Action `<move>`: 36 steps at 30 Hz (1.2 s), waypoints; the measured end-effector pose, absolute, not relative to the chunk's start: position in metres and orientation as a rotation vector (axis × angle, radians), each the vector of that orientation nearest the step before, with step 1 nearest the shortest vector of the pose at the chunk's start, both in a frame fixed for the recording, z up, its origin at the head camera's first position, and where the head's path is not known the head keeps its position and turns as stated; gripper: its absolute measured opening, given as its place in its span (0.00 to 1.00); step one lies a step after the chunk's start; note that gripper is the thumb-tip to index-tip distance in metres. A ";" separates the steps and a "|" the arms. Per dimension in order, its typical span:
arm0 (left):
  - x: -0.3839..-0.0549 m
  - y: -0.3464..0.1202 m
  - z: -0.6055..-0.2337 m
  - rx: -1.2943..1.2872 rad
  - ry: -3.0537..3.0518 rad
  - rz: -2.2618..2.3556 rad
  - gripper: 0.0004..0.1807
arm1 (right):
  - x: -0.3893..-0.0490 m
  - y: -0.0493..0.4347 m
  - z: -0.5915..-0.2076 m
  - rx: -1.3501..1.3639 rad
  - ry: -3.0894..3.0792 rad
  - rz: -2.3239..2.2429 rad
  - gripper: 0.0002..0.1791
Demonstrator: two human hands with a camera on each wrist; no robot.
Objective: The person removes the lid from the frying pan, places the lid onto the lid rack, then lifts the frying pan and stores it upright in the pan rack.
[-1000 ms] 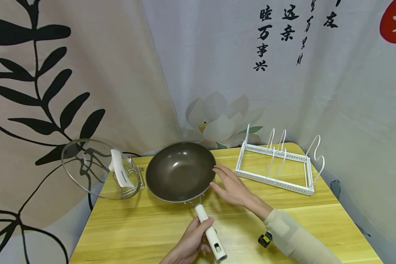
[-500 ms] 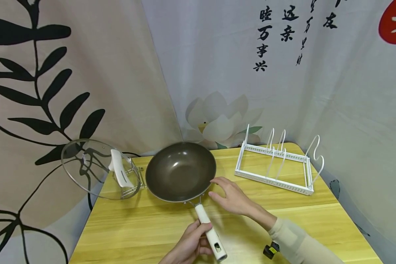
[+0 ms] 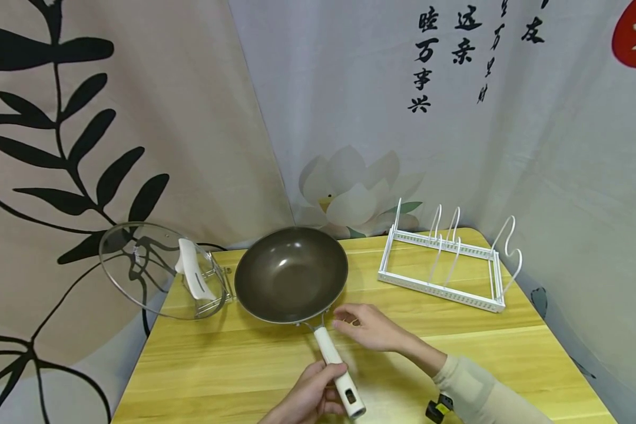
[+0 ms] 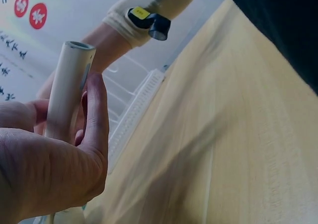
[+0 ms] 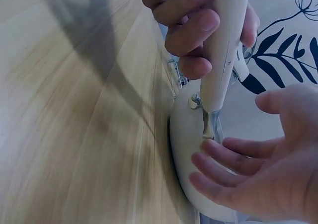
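Observation:
A dark-coated wok [image 3: 291,275] sits at the middle of the table, its white handle [image 3: 328,347] pointing towards me. My left hand [image 3: 312,391] grips that handle, thumb lying along the top; the left wrist view shows the fingers round the white grip [image 4: 69,85]. Just right of where handle meets wok hovers my right hand [image 3: 371,328], its fingers loosely bent and holding nothing. In the right wrist view, the right fingertips [image 5: 211,147] overlap the metal neck [image 5: 211,124] of the handle, with the wok's pale outer side [image 5: 191,164] behind.
At left, a glass lid [image 3: 132,296] with a white handle [image 3: 193,274] leans upright in a small wire stand [image 3: 224,282]. A white metal rack [image 3: 440,288] with upright wire loops stands back right. A printed curtain [image 3: 350,118] hangs behind the wooden table [image 3: 217,371].
My right hand has drawn back from the wok's right rim, coming down towards the base of the handle, and its fingers have bent more. The left hand and the wok stay almost still.

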State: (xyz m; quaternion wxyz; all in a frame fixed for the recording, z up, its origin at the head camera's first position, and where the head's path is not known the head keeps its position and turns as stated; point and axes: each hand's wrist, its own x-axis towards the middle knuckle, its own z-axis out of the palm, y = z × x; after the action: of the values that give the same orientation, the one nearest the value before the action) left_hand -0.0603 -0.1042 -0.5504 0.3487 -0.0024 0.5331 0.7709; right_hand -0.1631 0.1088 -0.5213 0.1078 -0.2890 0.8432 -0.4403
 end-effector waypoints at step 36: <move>-0.058 -0.090 -0.555 0.052 1.046 2.018 0.21 | -0.171 0.074 -0.556 -0.340 1.525 -1.665 0.29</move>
State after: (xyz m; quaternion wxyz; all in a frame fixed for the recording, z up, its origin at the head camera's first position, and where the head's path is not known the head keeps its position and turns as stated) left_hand -0.0579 -0.0902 -0.5546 0.4208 0.0208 0.4173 0.8052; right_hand -0.1711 0.0740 -0.5559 0.4161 -0.1354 0.6073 -0.6631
